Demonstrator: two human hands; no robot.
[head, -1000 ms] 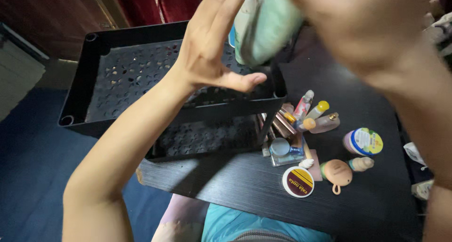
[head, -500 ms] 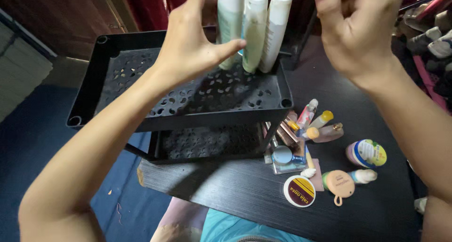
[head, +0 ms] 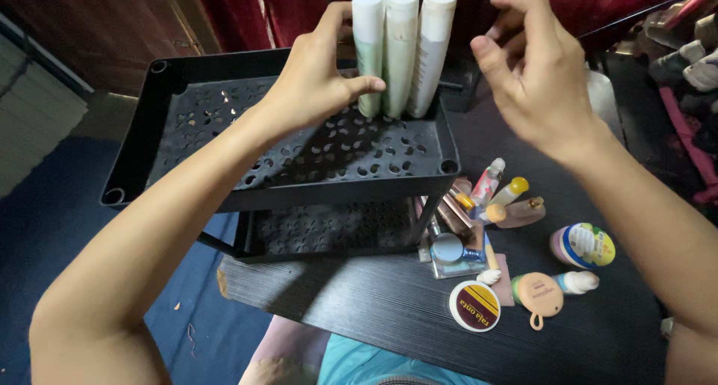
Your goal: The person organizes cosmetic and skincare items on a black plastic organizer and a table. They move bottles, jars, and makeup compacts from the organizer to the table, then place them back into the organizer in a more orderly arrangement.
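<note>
Three tall white and pale green tubes (head: 402, 48) stand upright, caps up, in the back right corner of the black perforated rack's top tray (head: 224, 130). My left hand (head: 310, 82) wraps the leftmost tube (head: 368, 33), thumb on its front and fingers behind it. To the right of the tubes my right hand (head: 535, 78) hovers just clear of them, fingers loosely curled and holding nothing.
The rack's lower tray (head: 329, 224) looks bare. On the dark table (head: 389, 310) to the rack's right lie several small bottles (head: 501, 194), a round maroon-and-yellow tin (head: 474, 306), a peach compact (head: 538, 294) and a jar with a yellow-green lid (head: 583, 245). Blue floor lies left.
The tubes, carried tilted in both hands a second ago, now stand in the tray corner. My right hand has let go and drawn back to the right; my left stays on them.
</note>
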